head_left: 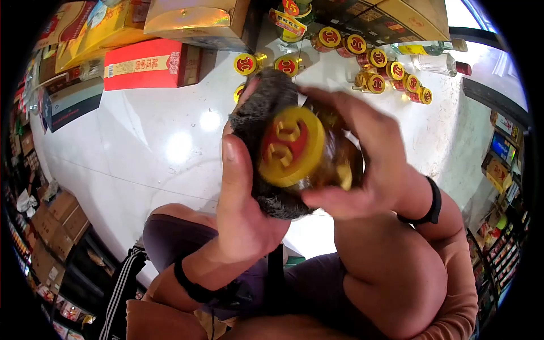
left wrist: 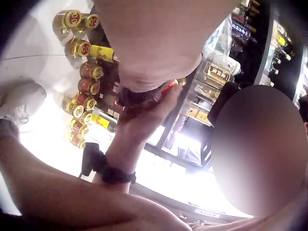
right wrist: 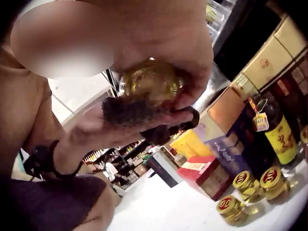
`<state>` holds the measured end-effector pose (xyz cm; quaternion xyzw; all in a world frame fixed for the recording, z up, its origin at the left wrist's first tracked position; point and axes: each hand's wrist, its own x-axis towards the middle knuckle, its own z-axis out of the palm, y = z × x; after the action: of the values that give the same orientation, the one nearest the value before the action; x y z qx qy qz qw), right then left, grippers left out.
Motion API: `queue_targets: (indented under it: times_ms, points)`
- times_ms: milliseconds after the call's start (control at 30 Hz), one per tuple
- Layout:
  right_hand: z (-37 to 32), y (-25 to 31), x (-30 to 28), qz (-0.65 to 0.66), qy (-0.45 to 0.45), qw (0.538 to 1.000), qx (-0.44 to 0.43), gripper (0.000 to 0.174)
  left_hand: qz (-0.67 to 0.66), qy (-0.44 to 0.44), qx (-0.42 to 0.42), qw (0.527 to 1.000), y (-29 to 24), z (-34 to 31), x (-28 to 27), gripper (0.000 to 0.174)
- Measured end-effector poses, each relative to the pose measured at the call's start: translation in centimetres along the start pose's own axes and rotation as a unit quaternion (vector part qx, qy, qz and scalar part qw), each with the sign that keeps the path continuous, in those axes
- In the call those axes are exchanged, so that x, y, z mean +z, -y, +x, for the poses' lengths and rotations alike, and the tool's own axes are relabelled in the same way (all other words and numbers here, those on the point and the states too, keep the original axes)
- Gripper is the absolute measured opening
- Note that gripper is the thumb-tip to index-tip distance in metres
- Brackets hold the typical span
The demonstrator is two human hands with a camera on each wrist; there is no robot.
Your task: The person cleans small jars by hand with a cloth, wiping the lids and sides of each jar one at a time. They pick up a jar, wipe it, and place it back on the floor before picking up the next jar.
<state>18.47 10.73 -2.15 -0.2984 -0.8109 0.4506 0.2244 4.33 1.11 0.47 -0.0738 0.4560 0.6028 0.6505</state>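
In the head view, a small glass jar (head_left: pixel 338 144) with amber contents is tilted so its yellow-and-red lid (head_left: pixel 293 146) faces the camera. My right hand (head_left: pixel 377 150) grips the jar's side, thumb low and fingers over the top. On the other side, my left hand (head_left: pixel 243 198) holds a dark grey cloth (head_left: pixel 265 99) against the jar, its thumb standing up and its fingers mostly hidden behind the cloth. The right wrist view shows the jar's rounded glass (right wrist: pixel 151 84) above the cloth (right wrist: pixel 122 111). Hands hide most of the jar in the left wrist view.
Several similar jars (head_left: pixel 395 71) stand on the white floor (head_left: pixel 170 141) ahead, beside lying clear bottles (head_left: pixel 433 64). A red box (head_left: pixel 139 65) and a gold box (head_left: pixel 192 17) stand at the back left. Bent knees (head_left: pixel 391 255) flank the hands.
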Motion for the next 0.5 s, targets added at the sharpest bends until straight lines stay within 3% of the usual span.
queue_targets:
  times_ms: [67, 100, 133, 200, 400, 467, 500]
  points:
    - [-1.2, 0.3, 1.0, 0.080, 0.020, 0.996, -0.046, 0.099, -0.026, 0.049, -0.003, 0.998, -1.0, 0.1, -0.3, 0.075]
    - [-1.2, 0.5, 0.6, 0.065, 0.061, 0.995, -0.039, 0.101, -0.018, 0.119, 0.046, 0.992, -1.1, 0.7, -0.3, 0.065]
    - [-0.8, 0.2, 0.7, 0.065, 0.063, 0.995, -0.042, 0.101, -0.020, 0.118, 0.050, 0.992, -1.1, 1.0, -0.4, 0.065]
    - [-0.1, -0.4, 1.1, -0.096, 0.010, 0.989, -0.112, 0.101, -0.041, 0.060, -0.011, 0.997, -1.3, 1.3, -0.7, 0.064]
    - [-1.0, 1.4, 1.5, 0.037, 0.007, 0.999, -0.039, 0.099, -0.042, 0.074, 0.019, 0.996, -0.9, 0.7, -0.8, 0.059]
    - [-0.5, 2.0, 1.6, 0.107, 0.033, 0.993, 0.038, 0.097, 0.108, 0.105, 0.140, 0.979, -0.9, 0.3, -0.4, 0.058]
    - [-0.5, 2.2, 1.6, 0.138, 0.033, 0.988, 0.067, 0.097, 0.157, 0.120, 0.161, 0.967, -1.0, 0.2, -0.7, 0.057]
